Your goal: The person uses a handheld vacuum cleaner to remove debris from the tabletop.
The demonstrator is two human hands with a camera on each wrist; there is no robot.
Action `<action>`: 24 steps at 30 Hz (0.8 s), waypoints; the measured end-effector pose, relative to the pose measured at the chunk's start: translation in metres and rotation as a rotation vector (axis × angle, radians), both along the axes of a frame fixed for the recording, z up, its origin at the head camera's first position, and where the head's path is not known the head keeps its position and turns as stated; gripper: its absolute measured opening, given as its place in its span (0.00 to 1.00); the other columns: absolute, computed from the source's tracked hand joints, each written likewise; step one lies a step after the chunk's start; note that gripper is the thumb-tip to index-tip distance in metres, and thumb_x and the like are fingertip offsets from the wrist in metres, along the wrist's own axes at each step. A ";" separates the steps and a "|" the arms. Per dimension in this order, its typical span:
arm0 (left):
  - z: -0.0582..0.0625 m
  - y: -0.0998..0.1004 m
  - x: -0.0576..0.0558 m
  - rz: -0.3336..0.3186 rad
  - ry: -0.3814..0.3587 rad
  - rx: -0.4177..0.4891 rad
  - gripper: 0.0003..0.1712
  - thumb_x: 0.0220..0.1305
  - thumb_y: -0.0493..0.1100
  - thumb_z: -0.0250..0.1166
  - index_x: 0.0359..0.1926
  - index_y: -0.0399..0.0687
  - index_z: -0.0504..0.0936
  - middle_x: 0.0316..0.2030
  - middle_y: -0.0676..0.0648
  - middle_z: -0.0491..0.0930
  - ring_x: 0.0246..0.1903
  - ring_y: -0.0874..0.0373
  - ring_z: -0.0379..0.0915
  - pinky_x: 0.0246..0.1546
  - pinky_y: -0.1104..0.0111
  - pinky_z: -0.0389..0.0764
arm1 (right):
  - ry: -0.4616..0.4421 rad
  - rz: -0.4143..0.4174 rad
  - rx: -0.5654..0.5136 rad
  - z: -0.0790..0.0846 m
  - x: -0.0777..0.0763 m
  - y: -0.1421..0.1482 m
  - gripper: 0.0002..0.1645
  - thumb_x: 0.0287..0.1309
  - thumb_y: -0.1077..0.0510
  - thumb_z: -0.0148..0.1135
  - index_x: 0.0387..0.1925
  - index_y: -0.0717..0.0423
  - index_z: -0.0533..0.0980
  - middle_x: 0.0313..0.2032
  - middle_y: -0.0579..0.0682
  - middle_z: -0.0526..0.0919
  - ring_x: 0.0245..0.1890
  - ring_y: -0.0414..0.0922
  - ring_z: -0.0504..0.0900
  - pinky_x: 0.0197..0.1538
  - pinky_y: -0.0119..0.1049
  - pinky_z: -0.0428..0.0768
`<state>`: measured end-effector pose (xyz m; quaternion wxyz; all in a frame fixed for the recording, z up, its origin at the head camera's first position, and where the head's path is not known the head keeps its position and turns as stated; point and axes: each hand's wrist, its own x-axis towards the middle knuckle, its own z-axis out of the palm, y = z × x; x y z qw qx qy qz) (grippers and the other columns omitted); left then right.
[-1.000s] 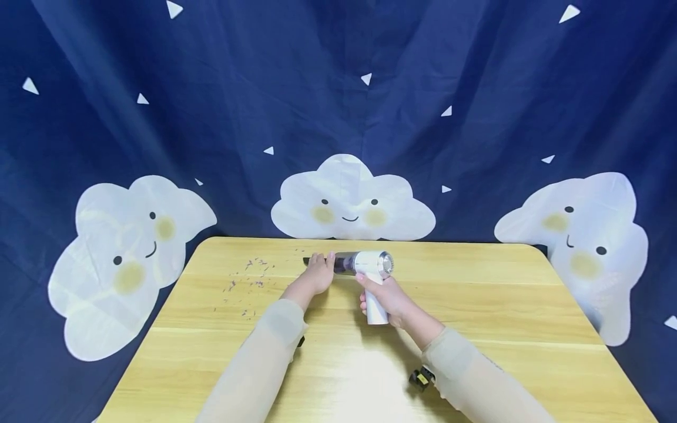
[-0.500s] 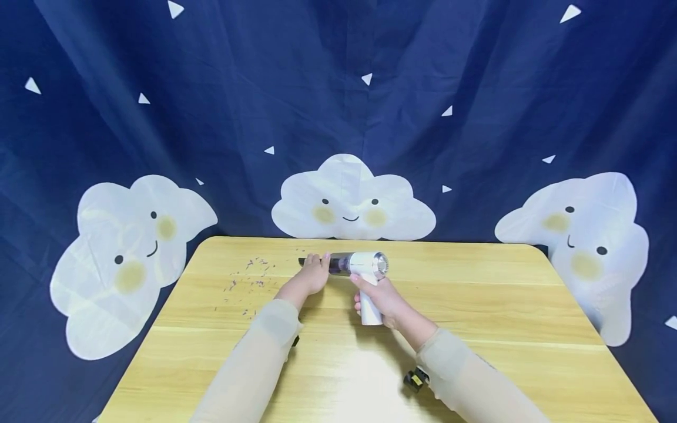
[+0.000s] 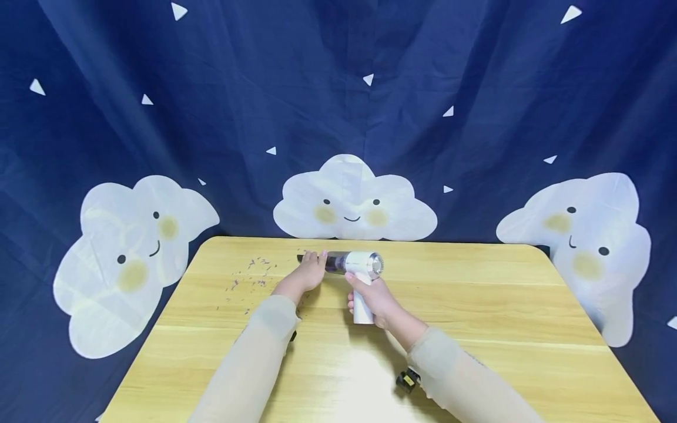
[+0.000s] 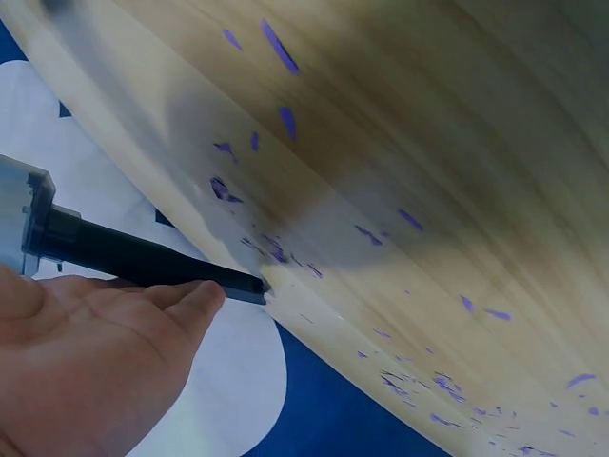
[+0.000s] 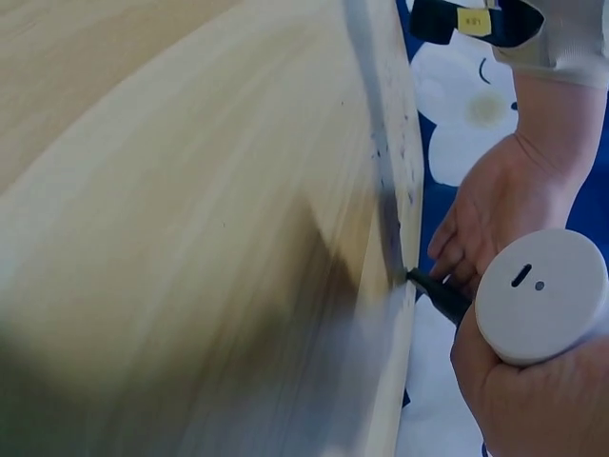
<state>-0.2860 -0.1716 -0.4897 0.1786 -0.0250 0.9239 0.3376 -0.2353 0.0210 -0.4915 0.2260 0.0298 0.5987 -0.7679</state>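
A white handheld vacuum (image 3: 362,263) with a smoky dust cup lies across the far part of the wooden table (image 3: 476,329), pointing left. My right hand (image 3: 374,299) grips its handle, the round base of which (image 5: 542,297) shows in the right wrist view. My left hand (image 3: 309,271) rests against the narrow black nozzle (image 4: 124,253), its fingers fairly straight alongside it. The nozzle tip meets the tabletop. Small purple paper scraps (image 3: 259,283) lie scattered left of the nozzle; the left wrist view shows them close up, as thin slivers (image 4: 280,46).
Behind the table hangs a dark blue curtain (image 3: 317,88) printed with white triangles and smiling clouds (image 3: 354,200). The table's far edge runs just beyond the vacuum. A black wrist camera (image 3: 408,380) hangs under the right sleeve.
Both hands and the vacuum have shifted slightly left together, bringing the nozzle nearer the scraps. The holds look the same.
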 end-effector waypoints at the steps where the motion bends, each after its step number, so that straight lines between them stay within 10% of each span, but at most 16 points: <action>1: 0.001 -0.001 0.000 -0.003 0.000 0.002 0.51 0.73 0.70 0.17 0.78 0.33 0.40 0.78 0.36 0.32 0.77 0.43 0.27 0.75 0.47 0.39 | 0.003 -0.004 0.001 0.000 0.000 -0.001 0.26 0.67 0.49 0.64 0.55 0.57 0.65 0.22 0.52 0.77 0.18 0.42 0.79 0.26 0.36 0.83; 24: -0.003 0.004 -0.001 -0.069 0.009 0.040 0.49 0.75 0.68 0.19 0.78 0.33 0.40 0.78 0.35 0.33 0.78 0.43 0.27 0.76 0.50 0.37 | 0.024 -0.075 0.051 0.001 0.015 0.002 0.27 0.66 0.48 0.65 0.55 0.59 0.65 0.23 0.52 0.77 0.17 0.41 0.79 0.25 0.35 0.83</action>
